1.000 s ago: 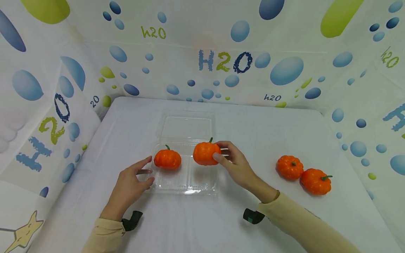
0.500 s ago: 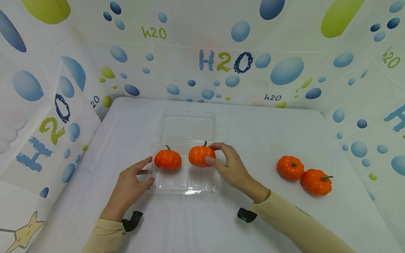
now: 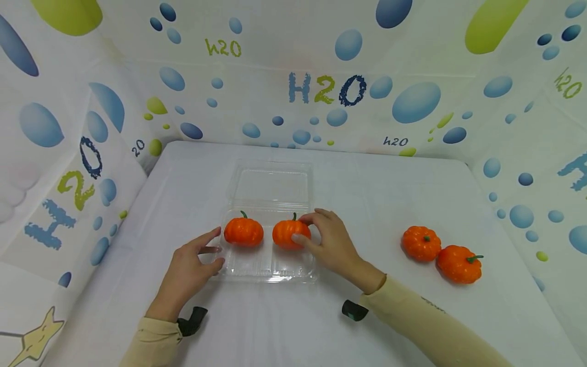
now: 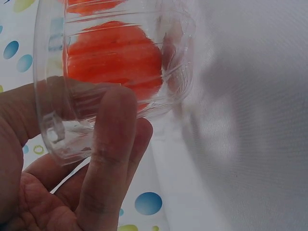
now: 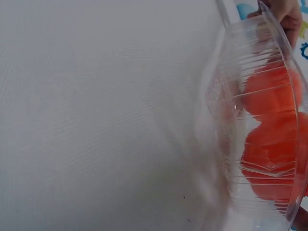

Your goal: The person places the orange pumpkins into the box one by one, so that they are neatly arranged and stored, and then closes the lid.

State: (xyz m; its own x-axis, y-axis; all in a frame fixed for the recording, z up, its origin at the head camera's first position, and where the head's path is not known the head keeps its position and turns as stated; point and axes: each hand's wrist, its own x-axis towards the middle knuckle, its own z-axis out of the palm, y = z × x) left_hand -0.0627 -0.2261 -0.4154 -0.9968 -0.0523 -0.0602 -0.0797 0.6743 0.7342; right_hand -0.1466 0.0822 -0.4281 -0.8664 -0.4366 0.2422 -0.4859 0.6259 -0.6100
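A clear plastic clamshell container (image 3: 249, 267) lies with its lid folded back, one small orange pumpkin (image 3: 243, 232) in its left half. My right hand (image 3: 334, 242) pinches a second pumpkin (image 3: 282, 234) between thumb and fingers, low in the right half. My left hand (image 3: 188, 270) holds the container's left side, thumb toward the front. Through the clear wall in the left wrist view, a pumpkin (image 4: 115, 57) shows red beyond my left thumb (image 4: 113, 149). The right wrist view catches both pumpkins through the plastic, the nearer pumpkin (image 5: 269, 159) beside the edge of my right hand (image 5: 301, 220).
Two more orange pumpkins, a rear pumpkin (image 3: 419, 243) and a front pumpkin (image 3: 458, 265), sit side by side at the right on the white-covered table (image 3: 367, 178). The container's lid (image 3: 270, 184) lies flat behind its base. A dotted curtain (image 3: 257, 86) encloses the table.
My right hand has moved left and down with its pumpkin, from over the container's right side into its right half. The left hand stays at the container's left side.
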